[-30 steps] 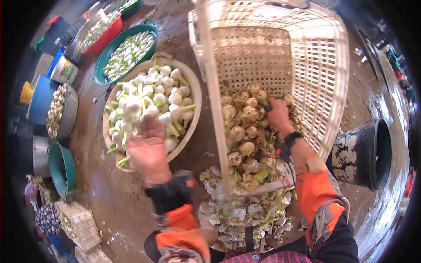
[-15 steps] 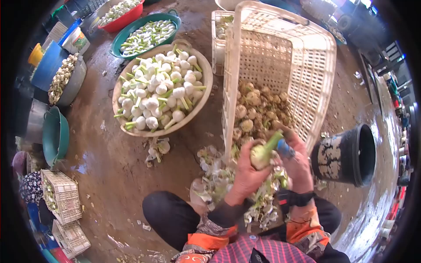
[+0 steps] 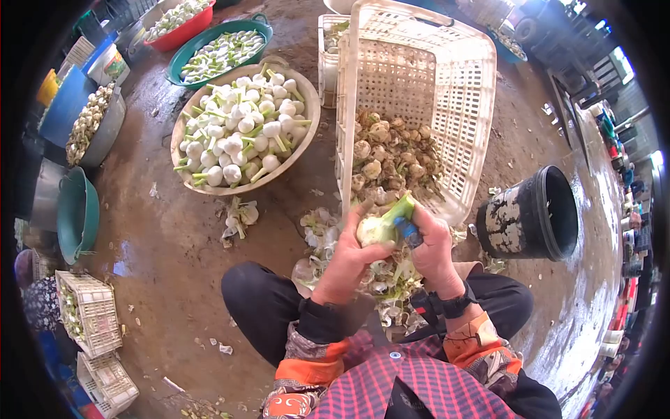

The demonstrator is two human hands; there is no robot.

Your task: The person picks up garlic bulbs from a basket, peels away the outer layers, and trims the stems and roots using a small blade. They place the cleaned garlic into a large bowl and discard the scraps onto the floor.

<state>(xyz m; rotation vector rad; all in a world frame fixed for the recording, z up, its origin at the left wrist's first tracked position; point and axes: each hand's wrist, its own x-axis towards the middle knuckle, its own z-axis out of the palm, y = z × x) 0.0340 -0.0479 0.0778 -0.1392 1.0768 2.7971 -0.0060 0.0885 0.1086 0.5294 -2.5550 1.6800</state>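
Note:
A garlic bulb with a thick green stem is held between my hands, low in front of the tipped crate. My left hand wraps round the bulb, thumb along its near side. With closed fingers, my right hand grips at the stem; a small blue piece shows at these fingers, and I cannot tell whether it is a handle or a wrapping. Beyond the hands, unpeeled garlic lies in the white plastic crate. Peeled skins are heaped below my hands, between the knees.
To the left stands a round tub heaped with clean white garlic. A green basin of garlic sits behind it. A black bucket leans at the right. White crates stand at far left, near another person. The floor looks wet.
My hands and the garlic bulb have shifted left and slightly up in view, and the right hand has closed in on the stem. The whole scene has slid left as the camera moved.

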